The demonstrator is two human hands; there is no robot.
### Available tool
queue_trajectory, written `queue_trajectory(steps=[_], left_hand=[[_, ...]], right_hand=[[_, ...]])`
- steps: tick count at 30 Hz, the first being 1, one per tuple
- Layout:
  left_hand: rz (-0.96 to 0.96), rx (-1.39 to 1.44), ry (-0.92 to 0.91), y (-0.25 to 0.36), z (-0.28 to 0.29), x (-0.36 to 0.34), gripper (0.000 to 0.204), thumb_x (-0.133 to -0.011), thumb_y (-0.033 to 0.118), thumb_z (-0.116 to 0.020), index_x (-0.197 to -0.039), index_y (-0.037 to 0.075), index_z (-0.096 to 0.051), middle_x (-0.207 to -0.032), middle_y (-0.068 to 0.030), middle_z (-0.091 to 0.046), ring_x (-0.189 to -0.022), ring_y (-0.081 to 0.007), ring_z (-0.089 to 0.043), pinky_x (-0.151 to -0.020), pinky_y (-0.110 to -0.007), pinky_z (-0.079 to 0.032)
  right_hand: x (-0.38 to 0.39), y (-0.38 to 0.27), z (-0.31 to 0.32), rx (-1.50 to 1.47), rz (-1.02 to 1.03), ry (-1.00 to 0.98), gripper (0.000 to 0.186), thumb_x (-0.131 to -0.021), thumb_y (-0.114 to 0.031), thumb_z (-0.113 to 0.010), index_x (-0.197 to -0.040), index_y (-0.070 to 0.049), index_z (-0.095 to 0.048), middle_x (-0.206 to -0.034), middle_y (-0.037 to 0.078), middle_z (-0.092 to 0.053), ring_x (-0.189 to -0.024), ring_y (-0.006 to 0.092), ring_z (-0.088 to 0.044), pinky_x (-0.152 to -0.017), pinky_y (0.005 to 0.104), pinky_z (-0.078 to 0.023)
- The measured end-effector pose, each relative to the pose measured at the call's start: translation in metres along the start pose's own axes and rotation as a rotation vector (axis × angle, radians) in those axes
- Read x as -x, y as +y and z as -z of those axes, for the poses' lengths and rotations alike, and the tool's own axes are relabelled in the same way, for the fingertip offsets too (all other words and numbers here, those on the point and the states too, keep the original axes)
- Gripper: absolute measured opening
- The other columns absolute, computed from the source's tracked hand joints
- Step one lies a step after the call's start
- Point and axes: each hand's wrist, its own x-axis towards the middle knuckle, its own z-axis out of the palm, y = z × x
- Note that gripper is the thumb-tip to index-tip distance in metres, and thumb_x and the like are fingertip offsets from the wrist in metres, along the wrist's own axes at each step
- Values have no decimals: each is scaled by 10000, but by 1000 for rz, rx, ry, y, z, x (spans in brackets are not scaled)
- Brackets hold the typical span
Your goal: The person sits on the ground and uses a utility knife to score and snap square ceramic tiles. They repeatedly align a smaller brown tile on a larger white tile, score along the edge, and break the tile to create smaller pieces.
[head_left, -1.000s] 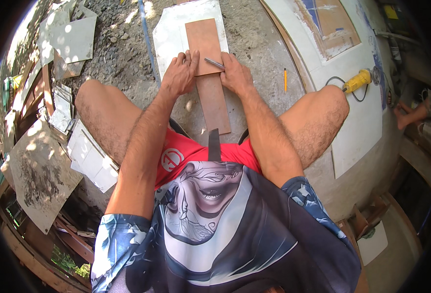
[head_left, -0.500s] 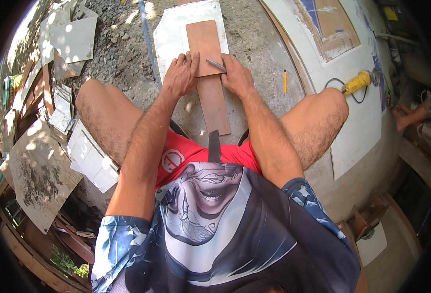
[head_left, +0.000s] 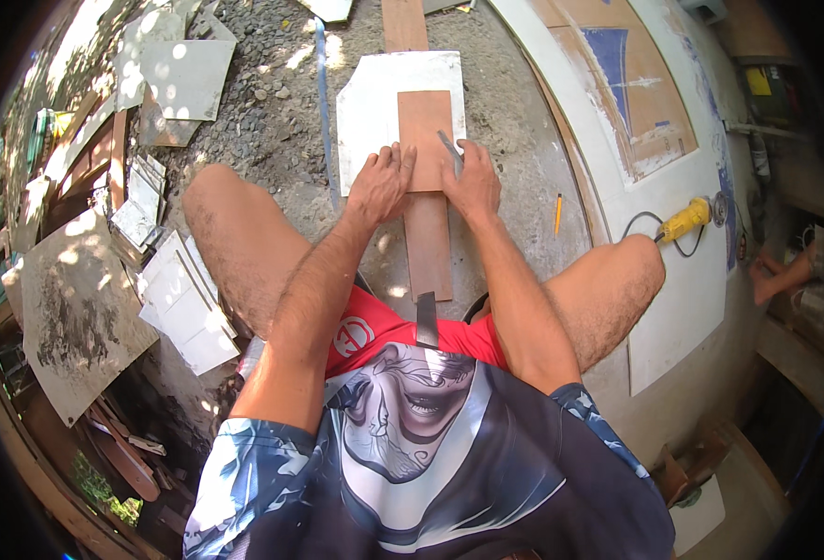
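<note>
A brown rectangular board lies over a white sheet with a cut corner. Under its near end runs a longer narrow brown plank, pointing toward me. My left hand rests with fingers stretched along the board's left edge, touching it and holding nothing. At the near right corner, my right hand is closed round a slim grey metal tool, which slants up and left over the board. Its lower end is hidden in my fingers, so its exact kind is unclear.
A yellow pencil lies on the concrete to the right. Beyond it, a yellow power tool with a black cord rests on a white panel. Cut white pieces and a stained sheet lie left. Another person's feet show far right.
The view has shifted, so everything sits lower and mostly farther right. The grey tool in my right hand now tilts more steeply. My left hand stays at the board's left edge.
</note>
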Motion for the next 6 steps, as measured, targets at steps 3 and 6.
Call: queue_trajectory(steps=[3,6], left_hand=[[0,28,32,3,-2,-2,1087,-858,483,-848,-1650,-59,-339,-1567,-280,-547,-1392,-368,-533,-1137,-448,-458],[19,93,-57,0,10,0,1114,-855,501,-850,-1669,-36,-311,-1583,-283,-535,-1397,-376,-524,-1151,-439,-450]], right_hand=[[-13,-3,-6,-19,9,-4,441,-946,-303,-736,-1318,-81,-656,-1262,186,-672,-1114,424,-706,-932,546,-569],[-24,-10,-16,-7,-68,-87,487,-916,-303,-793,-1332,-97,-646,-1274,203,-670,-1105,450,-721,-927,559,-578]])
